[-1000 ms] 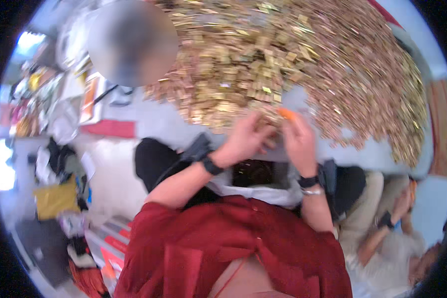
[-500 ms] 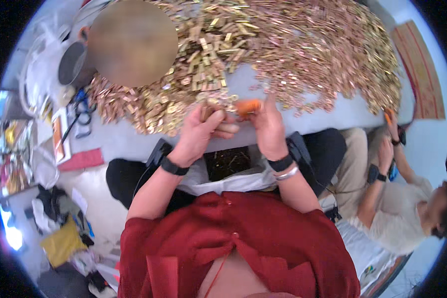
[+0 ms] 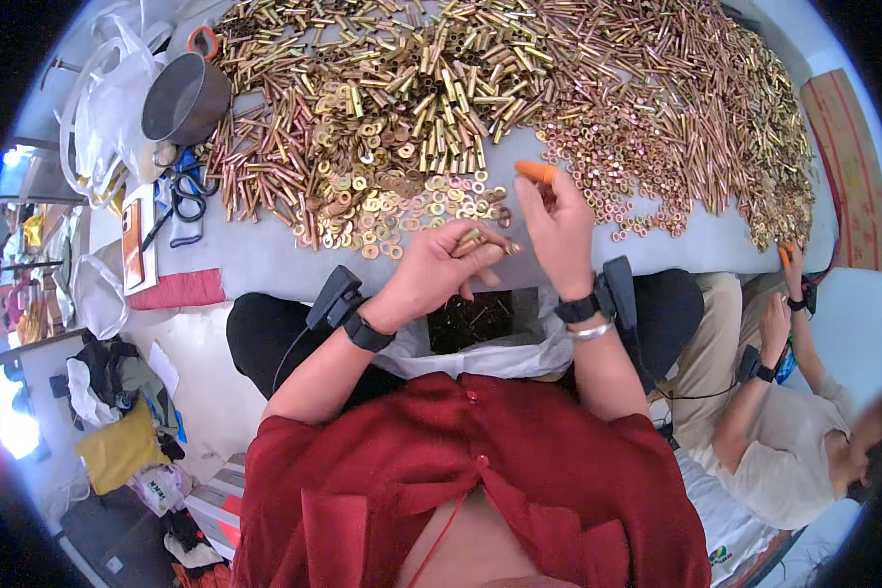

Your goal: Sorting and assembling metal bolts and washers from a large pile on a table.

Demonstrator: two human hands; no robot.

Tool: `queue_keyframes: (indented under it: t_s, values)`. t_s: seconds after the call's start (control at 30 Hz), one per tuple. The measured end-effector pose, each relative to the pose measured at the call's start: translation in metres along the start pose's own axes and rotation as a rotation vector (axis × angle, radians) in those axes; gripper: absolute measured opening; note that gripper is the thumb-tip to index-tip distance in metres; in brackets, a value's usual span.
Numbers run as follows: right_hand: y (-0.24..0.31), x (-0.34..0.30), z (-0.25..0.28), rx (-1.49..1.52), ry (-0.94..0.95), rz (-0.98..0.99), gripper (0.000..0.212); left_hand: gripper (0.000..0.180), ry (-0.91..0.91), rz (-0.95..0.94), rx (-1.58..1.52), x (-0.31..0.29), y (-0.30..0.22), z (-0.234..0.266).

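My left hand [image 3: 441, 263] is closed around a short yellowish metal sleeve [image 3: 470, 239], its small end poking out past the fingertips toward my right hand. Whether it grips more than one piece is hidden by the fingers. My right hand [image 3: 561, 225] is lifted beside it, thumb and index finger apart, with an orange finger cover [image 3: 535, 171] on the index finger. Nothing shows between those fingers. Flat washers [image 3: 441, 204] lie loose just beyond my left hand. Small nuts [image 3: 608, 186] are spread to the right of my right hand.
Heaped metal sleeves [image 3: 451, 118] cover the far side of the grey table [image 3: 265, 255]. At left are a dark pot [image 3: 186, 103], scissors [image 3: 188, 201] and a phone [image 3: 139, 240]. A white-lined container [image 3: 470, 323] sits between my knees. A co-worker [image 3: 784, 431] works at right.
My hands have moved apart; the left drew nearer and to the right, while the right rose and shifted right. The blurred round shape over the far left heap is gone, uncovering washers and sleeves.
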State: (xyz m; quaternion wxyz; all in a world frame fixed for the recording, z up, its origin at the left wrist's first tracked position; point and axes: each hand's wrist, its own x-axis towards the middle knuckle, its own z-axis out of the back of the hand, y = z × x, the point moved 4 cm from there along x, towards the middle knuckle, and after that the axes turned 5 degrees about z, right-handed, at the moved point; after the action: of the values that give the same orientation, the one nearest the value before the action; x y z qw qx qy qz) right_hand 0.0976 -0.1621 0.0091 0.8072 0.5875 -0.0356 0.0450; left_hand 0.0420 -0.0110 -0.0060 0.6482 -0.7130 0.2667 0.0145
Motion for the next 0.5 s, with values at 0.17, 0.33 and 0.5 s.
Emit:
queue_keyframes:
  t_s: [0.17, 0.33, 0.5]
  values:
    - [-0.002, 0.035, -0.028, -0.268, 0.010, 0.295, 0.025, 0.020, -0.047, -0.033, 0.070, -0.007, -0.003, -0.007]
    - [-0.005, 0.045, -0.042, -0.490, 0.051, 0.387, 0.031, 0.024, -0.103, 0.010, 0.046, -0.004, 0.005, 0.006]
    - [0.006, 0.022, -0.031, -0.324, 0.014, 0.386, 0.029, 0.029, -0.210, 0.011, -0.136, -0.004, 0.005, 0.017]
